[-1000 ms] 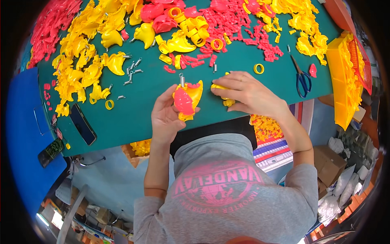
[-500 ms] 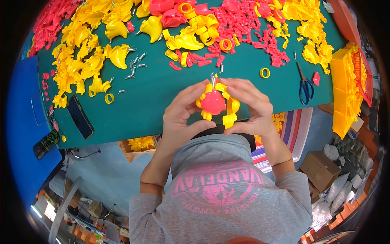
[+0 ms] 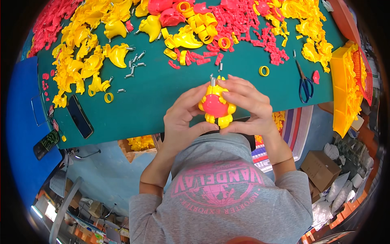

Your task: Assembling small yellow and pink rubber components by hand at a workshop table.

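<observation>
Between both hands, over the near edge of the table, is a small yellow plastic toy figure (image 3: pixel 216 106) with a round red middle. A metal spring (image 3: pixel 212 81) sticks up from its far end. My left hand (image 3: pixel 185 110) grips its left side, fingers curled at the top and thumb at the bottom. My right hand (image 3: pixel 248 106) clasps the right side the same way, its thumb pressed near the lower yellow part. The yellow parts sit close together around the red piece. The figure's underside is hidden.
Piles of yellow shell parts (image 3: pixel 91 63) and red pieces (image 3: pixel 239 28) cover the far side of the green table (image 3: pixel 142 101). Loose springs (image 3: pixel 134 67), a yellow ring (image 3: pixel 264 71), scissors (image 3: pixel 305 87) and a phone (image 3: pixel 80 116) lie around. A yellow bin (image 3: pixel 343 89) stands at right.
The yellow part in my right hand has moved left against the red piece, closing the gap. My right fingers and thumb have come inward with it.
</observation>
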